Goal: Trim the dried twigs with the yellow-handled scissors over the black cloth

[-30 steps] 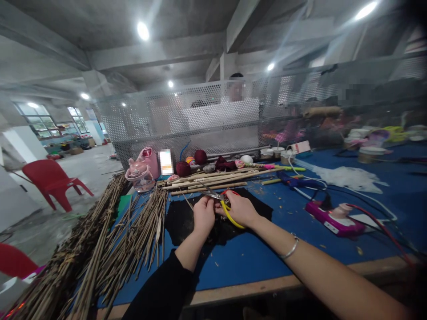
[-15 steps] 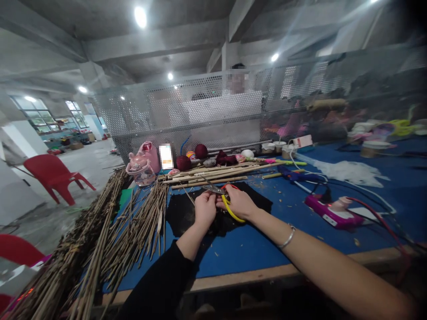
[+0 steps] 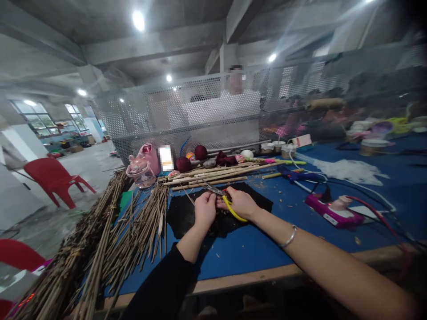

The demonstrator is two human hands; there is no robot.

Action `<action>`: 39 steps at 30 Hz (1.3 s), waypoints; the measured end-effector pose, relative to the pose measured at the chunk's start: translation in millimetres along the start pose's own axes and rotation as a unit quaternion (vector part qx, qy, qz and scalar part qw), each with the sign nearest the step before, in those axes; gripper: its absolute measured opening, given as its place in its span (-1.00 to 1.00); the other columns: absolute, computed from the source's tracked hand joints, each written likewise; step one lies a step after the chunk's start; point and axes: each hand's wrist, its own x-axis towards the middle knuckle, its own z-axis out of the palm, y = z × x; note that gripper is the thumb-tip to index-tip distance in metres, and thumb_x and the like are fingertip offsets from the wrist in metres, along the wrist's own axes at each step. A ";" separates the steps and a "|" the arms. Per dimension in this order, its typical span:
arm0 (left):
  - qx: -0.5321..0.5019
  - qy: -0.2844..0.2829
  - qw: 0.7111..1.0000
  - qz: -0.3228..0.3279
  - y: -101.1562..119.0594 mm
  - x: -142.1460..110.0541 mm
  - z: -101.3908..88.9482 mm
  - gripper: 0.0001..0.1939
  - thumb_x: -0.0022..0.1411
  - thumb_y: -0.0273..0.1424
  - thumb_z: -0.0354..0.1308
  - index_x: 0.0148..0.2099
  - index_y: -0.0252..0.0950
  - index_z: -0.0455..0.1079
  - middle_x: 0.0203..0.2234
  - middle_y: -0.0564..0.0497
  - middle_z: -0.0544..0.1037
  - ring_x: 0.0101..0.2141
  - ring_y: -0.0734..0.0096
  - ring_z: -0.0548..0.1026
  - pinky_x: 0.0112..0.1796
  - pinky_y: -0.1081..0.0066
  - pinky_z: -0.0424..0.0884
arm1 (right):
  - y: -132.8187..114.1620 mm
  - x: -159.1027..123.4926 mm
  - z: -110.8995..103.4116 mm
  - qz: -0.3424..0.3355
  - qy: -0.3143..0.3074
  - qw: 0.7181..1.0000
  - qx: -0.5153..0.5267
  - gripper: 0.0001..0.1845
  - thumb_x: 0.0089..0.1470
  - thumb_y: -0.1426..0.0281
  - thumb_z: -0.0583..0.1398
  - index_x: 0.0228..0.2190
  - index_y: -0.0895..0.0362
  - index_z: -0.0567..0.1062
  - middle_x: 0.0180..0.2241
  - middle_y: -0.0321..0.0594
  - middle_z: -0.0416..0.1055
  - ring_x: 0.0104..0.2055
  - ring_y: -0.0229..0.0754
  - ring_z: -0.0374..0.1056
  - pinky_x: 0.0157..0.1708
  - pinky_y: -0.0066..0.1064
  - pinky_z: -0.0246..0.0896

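Observation:
My right hand (image 3: pixel 240 204) is closed around scissors (image 3: pixel 235 212) with yellow and red handles. Their metal blades point away to the left, just above my left hand. My left hand (image 3: pixel 205 208) is closed in a pinch on a thin twig (image 3: pixel 188 194), whose end sticks out to the upper left; the part inside the fingers is hidden. Both hands are close together over a black cloth (image 3: pixel 180 218) scattered with small bits. To the left of the cloth lies a spread of thin cut twigs (image 3: pixel 142 229).
A thick bundle of sticks (image 3: pixel 75 249) runs along the table's left edge. Behind the cloth are pale rods (image 3: pixel 230 170), a lit phone (image 3: pixel 166 158) and dark red yarn balls (image 3: pixel 183 164). A purple power strip (image 3: pixel 333 212) with cables lies right. Beyond a perforated screen (image 3: pixel 167 109) is a person.
The scissors' handles have come closer together in my right hand, with less of the red one showing. My left hand has stayed almost in place. The view has shifted slightly.

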 end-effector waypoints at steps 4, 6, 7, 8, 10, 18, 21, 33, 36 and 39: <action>-0.036 0.003 0.999 -0.017 -2.4 2.0 0.4 -0.80 0.04 -0.33 0.06 -0.38 -0.35 0.42 -0.53 -0.02 0.50 -0.53 0.44 0.45 -0.46 0.46 0.39 | 1.9 0.4 1.5 0.002 0.003 1.000 0.019 -0.49 -0.11 -0.06 0.09 -0.30 0.10 0.30 -0.43 -0.14 0.46 -0.37 -0.10 0.39 -0.51 -0.47 -0.01; -0.071 0.005 0.997 -0.029 -1.1 2.7 0.9 -0.79 0.02 -0.31 0.10 -0.38 -0.35 0.42 -0.55 -0.01 0.49 -0.54 0.45 0.44 -0.47 0.46 0.39 | 2.9 0.7 2.3 -0.002 0.009 1.000 0.029 -0.52 -0.08 -0.05 0.08 -0.33 0.10 0.33 -0.45 -0.16 0.45 -0.40 -0.13 0.38 -0.51 -0.48 -0.01; -0.090 0.010 0.995 -0.037 -0.1 3.0 1.0 -0.80 0.00 -0.31 0.12 -0.38 -0.36 0.42 -0.56 0.00 0.48 -0.55 0.46 0.43 -0.47 0.47 0.39 | 3.3 0.9 2.6 -0.005 0.013 0.999 0.033 -0.54 -0.07 -0.04 0.07 -0.34 0.10 0.34 -0.47 -0.16 0.45 -0.42 -0.15 0.38 -0.51 -0.49 -0.02; -0.105 0.016 0.993 -0.044 1.2 3.3 1.1 -0.80 -0.02 -0.31 0.14 -0.39 -0.36 0.42 -0.57 0.01 0.48 -0.55 0.47 0.43 -0.48 0.47 0.39 | 3.7 1.0 2.7 -0.006 0.017 0.999 0.038 -0.55 -0.06 -0.03 0.07 -0.35 0.10 0.35 -0.48 -0.17 0.45 -0.44 -0.16 0.37 -0.52 -0.49 -0.02; -0.122 0.037 0.990 -0.052 3.3 4.3 0.8 -0.80 -0.05 -0.32 0.18 -0.40 -0.37 0.42 -0.59 0.02 0.47 -0.57 0.50 0.42 -0.48 0.48 0.38 | 4.5 1.2 2.6 -0.007 0.026 0.998 0.050 -0.57 -0.06 -0.01 0.07 -0.38 0.09 0.36 -0.49 -0.18 0.45 -0.47 -0.18 0.35 -0.54 -0.49 -0.03; -0.155 0.088 0.981 -0.076 2.8 7.9 0.3 -0.75 -0.10 -0.40 0.24 -0.30 -0.37 0.44 -0.50 -0.02 0.52 -0.52 0.52 0.44 -0.42 0.49 0.38 | 8.0 2.6 -0.4 0.008 0.066 0.995 0.078 -0.61 -0.03 0.03 0.06 -0.47 0.10 0.38 -0.52 -0.19 0.41 -0.46 -0.18 0.32 -0.49 -0.47 -0.01; -0.164 0.092 0.978 -0.086 5.4 6.3 0.6 -0.78 -0.12 -0.41 0.25 -0.34 -0.37 0.43 -0.52 0.00 0.51 -0.53 0.52 0.44 -0.43 0.49 0.38 | 6.6 2.4 0.8 -0.007 0.060 0.995 0.083 -0.63 -0.05 0.03 0.08 -0.45 0.10 0.36 -0.45 -0.21 0.39 -0.42 -0.20 0.30 -0.46 -0.47 0.02; -0.150 0.033 0.986 -0.066 4.2 3.5 1.7 -0.87 -0.11 -0.42 0.20 -0.44 -0.38 0.44 -0.64 0.05 0.45 -0.60 0.57 0.37 -0.52 0.56 0.30 | -1.1 -1.4 3.4 -0.056 0.065 0.994 0.062 -0.54 -0.15 0.14 0.20 -0.25 0.14 0.27 -0.25 -0.13 0.26 -0.19 -0.10 0.18 -0.23 -0.34 0.07; -0.166 0.022 0.982 -0.084 6.9 1.6 2.9 -0.86 -0.13 -0.42 0.22 -0.44 -0.38 0.43 -0.64 0.05 0.45 -0.60 0.57 0.37 -0.53 0.57 0.29 | -1.3 -1.1 2.2 -0.064 0.073 0.993 0.062 -0.56 -0.15 0.14 0.19 -0.27 0.15 0.26 -0.26 -0.12 0.26 -0.20 -0.10 0.19 -0.24 -0.34 0.07; -0.182 0.010 0.978 -0.097 9.3 0.5 3.4 -0.82 -0.15 -0.39 0.24 -0.44 -0.40 0.43 -0.64 0.04 0.45 -0.59 0.56 0.39 -0.52 0.55 0.31 | -1.6 -1.3 0.9 -0.057 0.054 0.994 0.073 -0.60 -0.13 0.13 0.17 -0.32 0.14 0.26 -0.32 -0.15 0.29 -0.29 -0.14 0.24 -0.34 -0.39 0.07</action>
